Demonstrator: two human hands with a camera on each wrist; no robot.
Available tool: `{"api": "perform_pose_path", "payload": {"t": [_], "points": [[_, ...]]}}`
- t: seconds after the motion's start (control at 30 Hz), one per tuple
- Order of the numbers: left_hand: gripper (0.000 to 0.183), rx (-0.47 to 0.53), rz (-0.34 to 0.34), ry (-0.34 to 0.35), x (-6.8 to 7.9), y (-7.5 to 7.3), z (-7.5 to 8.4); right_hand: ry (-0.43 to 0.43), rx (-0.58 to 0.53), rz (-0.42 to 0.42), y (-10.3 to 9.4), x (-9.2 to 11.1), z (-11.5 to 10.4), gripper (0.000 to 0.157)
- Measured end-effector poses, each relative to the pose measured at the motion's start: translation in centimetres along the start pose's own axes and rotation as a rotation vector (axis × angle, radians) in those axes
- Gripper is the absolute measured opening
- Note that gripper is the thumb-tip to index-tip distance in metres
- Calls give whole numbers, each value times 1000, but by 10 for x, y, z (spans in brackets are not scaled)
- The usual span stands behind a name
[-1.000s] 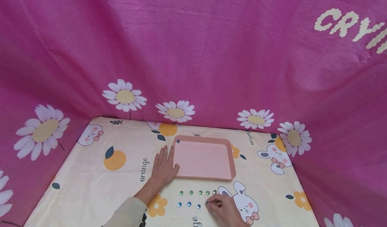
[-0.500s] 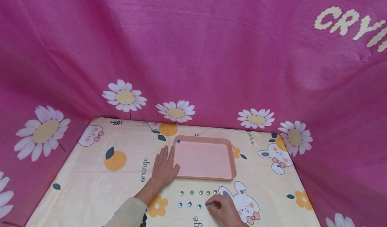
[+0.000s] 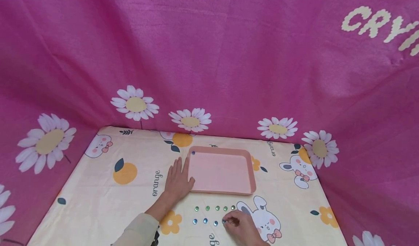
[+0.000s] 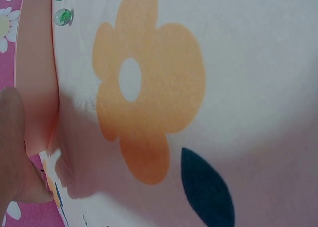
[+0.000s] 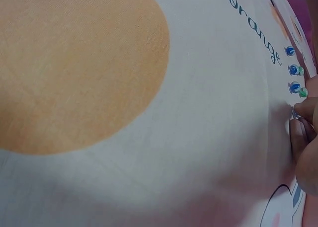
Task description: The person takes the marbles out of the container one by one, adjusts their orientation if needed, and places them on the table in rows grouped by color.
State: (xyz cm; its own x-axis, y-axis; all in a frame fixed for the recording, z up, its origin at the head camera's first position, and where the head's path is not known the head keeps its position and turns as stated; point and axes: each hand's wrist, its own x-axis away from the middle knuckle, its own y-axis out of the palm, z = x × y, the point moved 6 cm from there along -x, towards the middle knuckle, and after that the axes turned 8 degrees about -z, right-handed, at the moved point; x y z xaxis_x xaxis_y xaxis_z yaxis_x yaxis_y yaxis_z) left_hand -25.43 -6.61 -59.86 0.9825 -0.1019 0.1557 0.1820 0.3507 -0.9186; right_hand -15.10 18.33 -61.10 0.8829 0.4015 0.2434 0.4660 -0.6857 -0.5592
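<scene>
My right hand (image 3: 242, 227) pinches a blue glass marble (image 3: 224, 221) between thumb and fingertips, low over the cloth at the right end of a row. Three more blue marbles (image 3: 205, 221) lie to its left. Behind them runs a row of several green marbles (image 3: 207, 208). In the right wrist view the fingers (image 5: 300, 132) mostly cover the pinched marble. My left hand (image 3: 177, 182) rests with straight fingers along the left side of a pink tray (image 3: 219, 173), its thumb at the near left corner. One dark blue marble (image 3: 193, 153) sits in the tray's far left corner.
A cream cloth (image 3: 137, 206) printed with oranges, flowers and rabbits covers the table. Magenta fabric (image 3: 209, 75) with daisies hangs behind and along both sides. The tray's low rim (image 3: 250, 173) stands just beyond the marble rows.
The right fingers have shifted slightly on the blue marble, and more of it shows now. The left hand, the tray and the other marbles have stayed in place.
</scene>
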Motion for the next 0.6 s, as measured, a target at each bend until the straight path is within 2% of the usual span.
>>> {"api": "perform_pose_path", "payload": {"t": [0.23,0.43,0.6], "points": [[83,-6,1,1,0,-1,0,7,-14,-4,0,0,-1,18],[83,-20,0,-1,0,-1,0,46,-21,0,-2,0,0,16],[82,-30,2,2,-1,-1,0,-28,-7,69,-19,-7,-11,13]]}}
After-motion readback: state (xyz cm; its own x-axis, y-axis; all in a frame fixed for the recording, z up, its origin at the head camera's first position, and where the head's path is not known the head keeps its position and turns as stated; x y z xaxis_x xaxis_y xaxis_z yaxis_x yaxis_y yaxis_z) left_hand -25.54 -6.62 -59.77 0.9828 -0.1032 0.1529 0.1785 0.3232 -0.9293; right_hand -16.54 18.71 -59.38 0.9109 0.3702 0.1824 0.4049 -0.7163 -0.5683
